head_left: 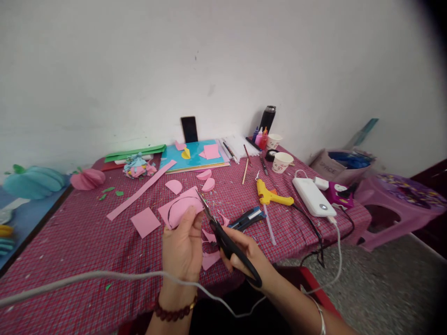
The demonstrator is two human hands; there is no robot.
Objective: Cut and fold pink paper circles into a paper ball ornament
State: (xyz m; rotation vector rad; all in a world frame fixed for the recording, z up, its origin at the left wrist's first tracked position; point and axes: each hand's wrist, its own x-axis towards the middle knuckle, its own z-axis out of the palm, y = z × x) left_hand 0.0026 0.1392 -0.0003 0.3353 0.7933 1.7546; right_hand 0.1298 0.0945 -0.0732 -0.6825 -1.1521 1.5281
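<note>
One pink paper square (181, 209) with a pencilled circle, scissors at its right edge.
The left hand (182, 249) pinches the sheet from below, holding it above the checked tablecloth (80, 246). The right hand (244, 258) is closed through the black scissors (223, 237), whose blades slant up and left, tips meeting the paper's right edge near the drawn arc. Pink offcuts (209, 258) lie underneath.

White wall (223, 56), speckled grey floor (384, 288), purple plastic stool (398, 204)
</note>
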